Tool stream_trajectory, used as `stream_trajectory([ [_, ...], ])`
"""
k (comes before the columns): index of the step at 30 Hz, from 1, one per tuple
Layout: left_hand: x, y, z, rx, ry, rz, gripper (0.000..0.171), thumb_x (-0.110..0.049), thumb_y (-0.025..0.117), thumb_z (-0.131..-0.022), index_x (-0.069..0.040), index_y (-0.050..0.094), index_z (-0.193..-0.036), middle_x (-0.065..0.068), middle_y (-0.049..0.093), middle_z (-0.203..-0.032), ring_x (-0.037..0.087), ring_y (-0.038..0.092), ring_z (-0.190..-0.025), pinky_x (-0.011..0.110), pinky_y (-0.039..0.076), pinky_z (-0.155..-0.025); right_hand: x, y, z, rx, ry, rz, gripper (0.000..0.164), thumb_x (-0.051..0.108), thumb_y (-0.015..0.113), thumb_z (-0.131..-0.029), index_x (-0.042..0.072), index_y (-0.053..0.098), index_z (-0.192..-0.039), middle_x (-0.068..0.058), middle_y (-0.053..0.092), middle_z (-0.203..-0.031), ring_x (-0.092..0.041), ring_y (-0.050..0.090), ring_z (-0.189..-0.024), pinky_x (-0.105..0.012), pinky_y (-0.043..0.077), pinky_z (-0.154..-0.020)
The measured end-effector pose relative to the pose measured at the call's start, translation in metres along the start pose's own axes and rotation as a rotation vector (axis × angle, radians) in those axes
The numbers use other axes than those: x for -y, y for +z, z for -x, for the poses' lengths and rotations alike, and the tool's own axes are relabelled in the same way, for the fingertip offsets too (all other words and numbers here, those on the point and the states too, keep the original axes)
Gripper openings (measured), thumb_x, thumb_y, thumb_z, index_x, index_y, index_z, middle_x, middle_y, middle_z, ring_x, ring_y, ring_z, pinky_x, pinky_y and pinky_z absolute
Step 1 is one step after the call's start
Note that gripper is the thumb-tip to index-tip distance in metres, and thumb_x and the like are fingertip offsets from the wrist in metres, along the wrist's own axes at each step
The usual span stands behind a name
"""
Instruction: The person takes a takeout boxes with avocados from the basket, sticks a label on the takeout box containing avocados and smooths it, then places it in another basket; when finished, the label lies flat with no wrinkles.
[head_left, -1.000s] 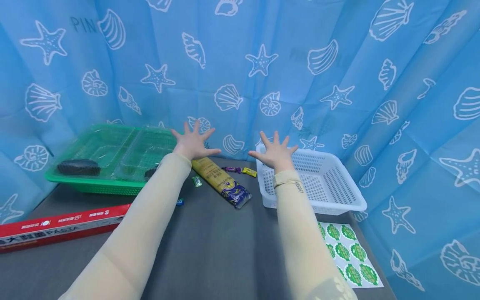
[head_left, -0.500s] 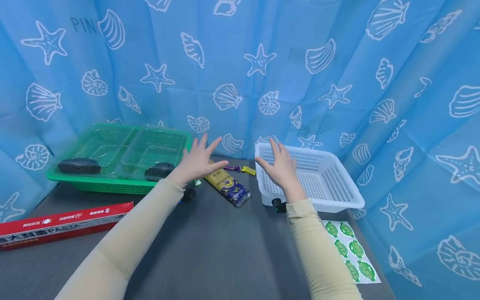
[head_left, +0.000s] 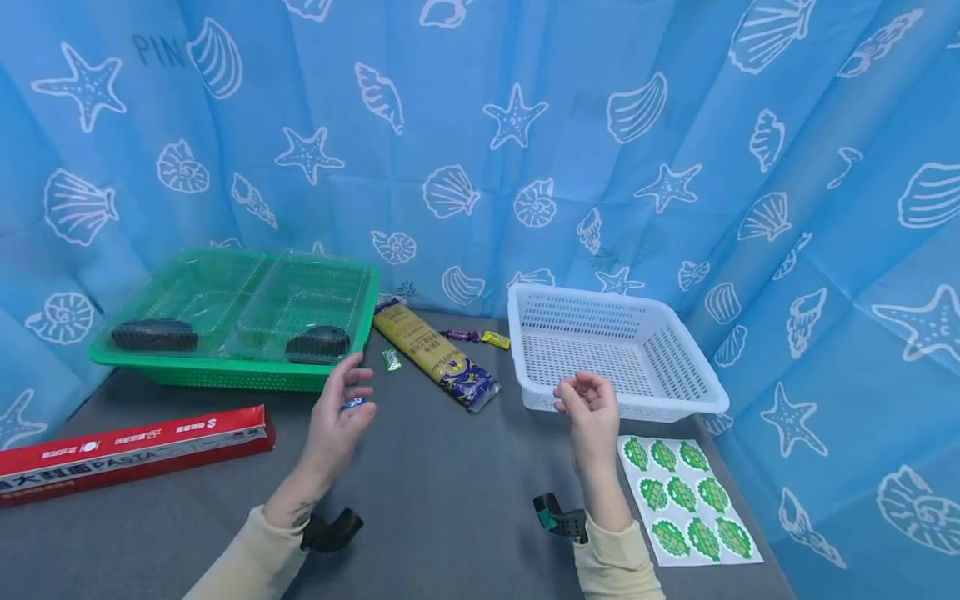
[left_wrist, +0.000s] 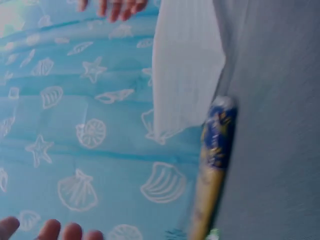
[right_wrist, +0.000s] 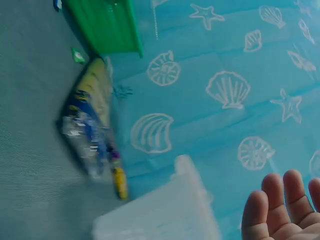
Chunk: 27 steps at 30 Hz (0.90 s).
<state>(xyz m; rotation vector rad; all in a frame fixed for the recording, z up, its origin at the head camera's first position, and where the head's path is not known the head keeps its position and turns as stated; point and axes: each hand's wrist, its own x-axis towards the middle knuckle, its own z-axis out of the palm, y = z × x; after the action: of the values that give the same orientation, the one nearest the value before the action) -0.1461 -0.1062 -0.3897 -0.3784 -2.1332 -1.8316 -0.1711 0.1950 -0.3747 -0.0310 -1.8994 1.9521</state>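
Note:
My left hand [head_left: 336, 425] hovers over the table just in front of the green basket [head_left: 217, 377], fingers loosely bent and holding nothing. A small blue-wrapped candy [head_left: 352, 403] shows partly behind its thumb. Before the front wall of the white basket [head_left: 622, 402] is my right hand [head_left: 597, 421], also empty, its fingers relaxed and slightly curled. Fingertips [left_wrist: 72, 231] of the left hand show low in the left wrist view; fingers [right_wrist: 274, 197] of the right hand show at lower right in the right wrist view. Between the hands, farther back, lies a yellow and purple pasta packet [head_left: 435, 354].
Clear plastic containers [head_left: 288, 304] with dark items sit on the green basket. A red pasta box [head_left: 135, 454] lies at left, a sheet of green stickers [head_left: 690, 500] at right. Green [head_left: 392, 360], purple [head_left: 461, 336] and yellow candies [head_left: 496, 339] lie near the packet. A blue curtain [head_left: 480, 150] hangs behind.
Both hands have drawn back toward the body and lower from their outstretched position, and their spread fingers have relaxed into a loose bend. The things on the table have stayed in place.

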Motion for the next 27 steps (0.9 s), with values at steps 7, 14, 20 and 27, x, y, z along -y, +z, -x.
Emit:
stream_trajectory([
  [7, 0.016, -0.018, 0.037, -0.114, 0.019, 0.163, 0.038, 0.001, 0.04, -0.085, 0.005, 0.034, -0.122, 0.011, 0.053, -0.102, 0.008, 0.056, -0.082, 0.021, 0.05, -0.07, -0.081, -0.025, 0.003, -0.094, -0.002, -0.008, 0.033, 0.016, 0.066, -0.076, 0.001, 0.046, -0.098, -0.005, 0.054, -0.082, -0.012, 0.058, -0.068, -0.021, 0.05, -0.054],
  [14, 0.033, -0.028, 0.045, -0.128, 0.026, 0.232, 0.037, 0.004, 0.04, -0.085, 0.006, 0.032, -0.121, 0.001, 0.056, -0.099, 0.01, 0.058, -0.08, 0.021, 0.05, -0.069, -0.11, -0.037, -0.013, -0.217, 0.07, 0.011, 0.031, 0.023, 0.068, -0.074, 0.007, 0.045, -0.087, -0.003, 0.054, -0.072, -0.01, 0.057, -0.06, -0.019, 0.046, -0.045],
  [20, 0.031, -0.036, 0.041, -0.197, -0.05, 0.184, 0.038, 0.0, 0.043, -0.085, 0.004, 0.032, -0.121, 0.006, 0.052, -0.1, 0.011, 0.059, -0.077, 0.02, 0.05, -0.068, -0.089, -0.036, -0.022, -0.275, 0.179, 0.011, 0.029, 0.029, 0.067, -0.075, 0.008, 0.049, -0.079, 0.001, 0.054, -0.066, -0.009, 0.054, -0.057, -0.018, 0.043, -0.044],
  [27, 0.021, -0.046, 0.02, -0.301, -0.116, 0.117, 0.042, -0.006, 0.048, -0.085, -0.002, 0.033, -0.124, 0.01, 0.042, -0.108, 0.01, 0.057, -0.075, 0.016, 0.048, -0.069, -0.128, -0.047, -0.051, -0.32, 0.217, -0.01, 0.035, 0.035, 0.07, -0.071, 0.006, 0.056, -0.087, -0.001, 0.056, -0.069, -0.009, 0.054, -0.056, -0.019, 0.043, -0.042],
])
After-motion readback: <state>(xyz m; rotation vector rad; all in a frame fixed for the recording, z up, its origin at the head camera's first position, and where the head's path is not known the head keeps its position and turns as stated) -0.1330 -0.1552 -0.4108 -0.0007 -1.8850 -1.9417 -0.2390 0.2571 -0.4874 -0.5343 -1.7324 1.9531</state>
